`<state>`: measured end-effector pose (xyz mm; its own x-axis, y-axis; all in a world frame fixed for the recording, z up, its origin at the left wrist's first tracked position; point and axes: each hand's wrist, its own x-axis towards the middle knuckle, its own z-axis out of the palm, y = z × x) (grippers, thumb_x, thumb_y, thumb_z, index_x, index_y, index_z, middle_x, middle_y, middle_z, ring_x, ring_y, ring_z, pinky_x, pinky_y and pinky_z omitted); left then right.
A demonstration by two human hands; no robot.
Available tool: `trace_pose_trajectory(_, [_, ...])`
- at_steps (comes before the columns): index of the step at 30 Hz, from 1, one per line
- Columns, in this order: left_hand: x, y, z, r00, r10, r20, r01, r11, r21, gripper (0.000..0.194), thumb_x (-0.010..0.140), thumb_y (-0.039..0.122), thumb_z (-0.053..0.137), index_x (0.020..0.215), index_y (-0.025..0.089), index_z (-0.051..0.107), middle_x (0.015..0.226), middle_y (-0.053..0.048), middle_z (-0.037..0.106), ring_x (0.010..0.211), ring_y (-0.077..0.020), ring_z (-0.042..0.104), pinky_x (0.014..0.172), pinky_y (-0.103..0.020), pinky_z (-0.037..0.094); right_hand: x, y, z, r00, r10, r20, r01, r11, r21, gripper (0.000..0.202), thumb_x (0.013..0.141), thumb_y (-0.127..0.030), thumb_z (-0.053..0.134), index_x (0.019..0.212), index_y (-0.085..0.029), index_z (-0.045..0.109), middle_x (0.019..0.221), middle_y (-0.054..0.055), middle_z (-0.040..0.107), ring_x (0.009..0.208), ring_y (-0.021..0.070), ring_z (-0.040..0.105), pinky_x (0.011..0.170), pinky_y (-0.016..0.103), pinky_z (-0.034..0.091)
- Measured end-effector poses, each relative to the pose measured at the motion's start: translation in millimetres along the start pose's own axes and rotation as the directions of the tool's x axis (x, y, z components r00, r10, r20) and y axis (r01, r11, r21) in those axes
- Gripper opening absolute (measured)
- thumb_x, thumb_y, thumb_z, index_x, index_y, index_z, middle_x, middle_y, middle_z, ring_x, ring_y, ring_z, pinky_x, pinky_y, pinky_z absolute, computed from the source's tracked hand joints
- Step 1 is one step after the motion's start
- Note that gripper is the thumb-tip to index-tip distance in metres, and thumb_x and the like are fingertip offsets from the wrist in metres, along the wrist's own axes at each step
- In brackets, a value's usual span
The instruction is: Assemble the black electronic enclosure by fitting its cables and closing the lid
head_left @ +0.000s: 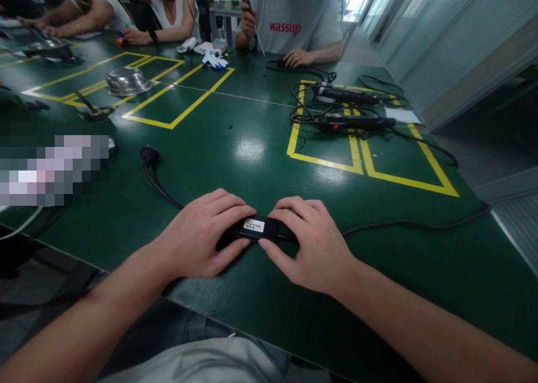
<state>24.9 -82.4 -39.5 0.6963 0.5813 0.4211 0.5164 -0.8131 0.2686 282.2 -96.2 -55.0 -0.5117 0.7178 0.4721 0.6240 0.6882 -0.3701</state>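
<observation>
At the near edge of the green table (235,175), the black box (272,231) lay between the left hand (197,231) and the right hand (319,248). The left hand's fingers were bent and close together, with the thumb on the near side, pinching the box's left part. The right hand's fingers were curled and slightly parted, and its thumb and fingers pinched the right end. The work looked under way: the box was gripped at both ends, with a label (254,225) on top (its print was too small to read). Its plug (150,156) lay out of any socket, left of the hands. Whether the box was fully closed or fastened could not be told, so what was left remained unclear.

Counted, there were one box, one label, one plug and two bare hands at it. A cord (403,224) ran off to the right. Farther right were two black power tools (347,94), one nearer than the other, and two yellow tape frames (325,161) side by side, with one white sheet (402,115) at their far right. Far left stood one steel bowl (128,81). Across the table, one person (302,7) held one screwdriver (246,0); at least two more people sat far left. The small dark bits near the tools were too tiny to count.
</observation>
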Motion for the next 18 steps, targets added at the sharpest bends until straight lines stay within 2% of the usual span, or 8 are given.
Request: trace_pose_trajectory(18, [-0.1,1.7,-0.5,1.000,0.010,-0.019,-0.009,1.000,0.024,0.029,0.105,0.030,0.065,0.127,0.012,0.069,0.114,-0.015,0.078,0.098,-0.0271,0.072,0.085,-0.042,0.062,-1.1,2.2,1.3,1.000,-0.017,-0.014,0.016,1.000,-0.008,0.020,0.100,-0.035,0.067,0.110,-0.018,0.073,0.113,0.013,0.077,0.105,0.0293,0.074,0.090,0.045,0.051])
